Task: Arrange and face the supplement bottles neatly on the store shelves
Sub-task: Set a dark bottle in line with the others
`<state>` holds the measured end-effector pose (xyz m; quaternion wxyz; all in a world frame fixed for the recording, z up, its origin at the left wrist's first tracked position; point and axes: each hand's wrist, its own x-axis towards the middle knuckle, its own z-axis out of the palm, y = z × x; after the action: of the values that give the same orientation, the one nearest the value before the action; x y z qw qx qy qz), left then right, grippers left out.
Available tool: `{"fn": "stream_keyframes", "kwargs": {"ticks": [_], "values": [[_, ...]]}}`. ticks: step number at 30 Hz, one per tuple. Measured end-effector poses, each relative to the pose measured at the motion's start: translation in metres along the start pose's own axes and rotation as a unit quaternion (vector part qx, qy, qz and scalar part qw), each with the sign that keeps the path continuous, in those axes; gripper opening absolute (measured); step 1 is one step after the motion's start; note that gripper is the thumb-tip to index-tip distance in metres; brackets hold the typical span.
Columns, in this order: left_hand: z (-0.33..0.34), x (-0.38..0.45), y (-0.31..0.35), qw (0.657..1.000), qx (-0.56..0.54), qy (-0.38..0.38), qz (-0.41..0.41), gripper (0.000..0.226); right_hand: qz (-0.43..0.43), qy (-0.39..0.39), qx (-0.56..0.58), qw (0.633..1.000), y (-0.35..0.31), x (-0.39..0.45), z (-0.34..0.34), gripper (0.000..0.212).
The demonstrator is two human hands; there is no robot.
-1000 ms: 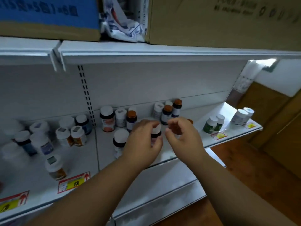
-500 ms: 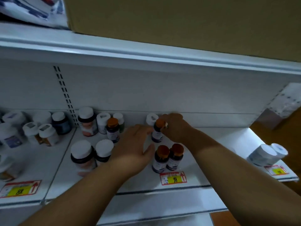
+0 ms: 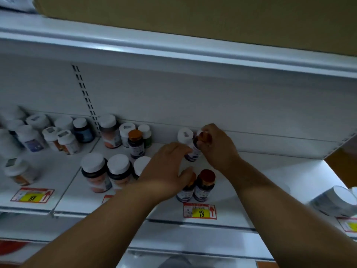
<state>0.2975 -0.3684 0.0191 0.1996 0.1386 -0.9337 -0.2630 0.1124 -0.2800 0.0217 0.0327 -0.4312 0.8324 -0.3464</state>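
My right hand [image 3: 216, 146] grips an orange-capped dark bottle [image 3: 193, 153] by its cap, near the back of the white shelf [image 3: 260, 180]. My left hand [image 3: 166, 169] lies flat, its fingertips touching that bottle's side and its thumb resting on one of two orange-capped bottles [image 3: 204, 185] standing side by side at the shelf front. A white-capped bottle [image 3: 185, 135] stands just behind my hands. Three larger white-capped bottles [image 3: 105, 173] stand in a row left of my left hand, the rightmost partly hidden by it.
Several more bottles [image 3: 116, 130] stand along the back wall and on the left shelf section [image 3: 58, 171]. A white bottle [image 3: 336, 202] lies on its side at far right. Price tags [image 3: 200, 210] line the front edge. A cardboard box [image 3: 193, 20] sits on the upper shelf.
The view has swung closer and to the right along the shelf. My right hand went to the back and took the orange-capped bottle; my left hand settled flat beside it.
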Motion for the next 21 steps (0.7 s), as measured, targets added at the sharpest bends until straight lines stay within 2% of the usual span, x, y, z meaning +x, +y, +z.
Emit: {"fn": "stream_keyframes", "kwargs": {"ticks": [2, 4, 8, 10, 12, 16, 21], "values": [[0.01, 0.002, 0.004, 0.999, 0.012, -0.037, 0.016, 0.055, 0.007, 0.026, -0.015, 1.0, 0.002, -0.016, -0.023, 0.033], [0.023, 0.007, 0.009, 0.995, 0.046, -0.08, 0.028, 0.066, 0.015, 0.029, -0.053, 0.998, 0.003, -0.035, -0.043, 0.029], [0.048, 0.023, 0.016, 0.967, 0.19, -0.155, 0.075, 0.081, 0.091, -0.021, -0.143, 0.985, 0.004, -0.067, -0.052, 0.034], [0.055, 0.026, 0.017, 0.947, 0.248, -0.179, 0.096, 0.077, 0.138, -0.059, -0.153, 0.977, 0.006, -0.079, -0.045, 0.035], [0.057, 0.026, 0.017, 0.945, 0.256, -0.173, 0.109, 0.062, 0.156, -0.09, -0.14, 0.974, 0.009, -0.092, -0.036, 0.038], [0.053, 0.026, 0.017, 0.951, 0.235, -0.153, 0.133, 0.041, 0.128, -0.091, -0.115, 0.981, 0.009, -0.104, -0.027, 0.042], [0.055, 0.026, 0.017, 0.953, 0.229, -0.15, 0.134, 0.037, 0.105, -0.079, -0.098, 0.987, 0.012, -0.106, -0.02, 0.043]]}}
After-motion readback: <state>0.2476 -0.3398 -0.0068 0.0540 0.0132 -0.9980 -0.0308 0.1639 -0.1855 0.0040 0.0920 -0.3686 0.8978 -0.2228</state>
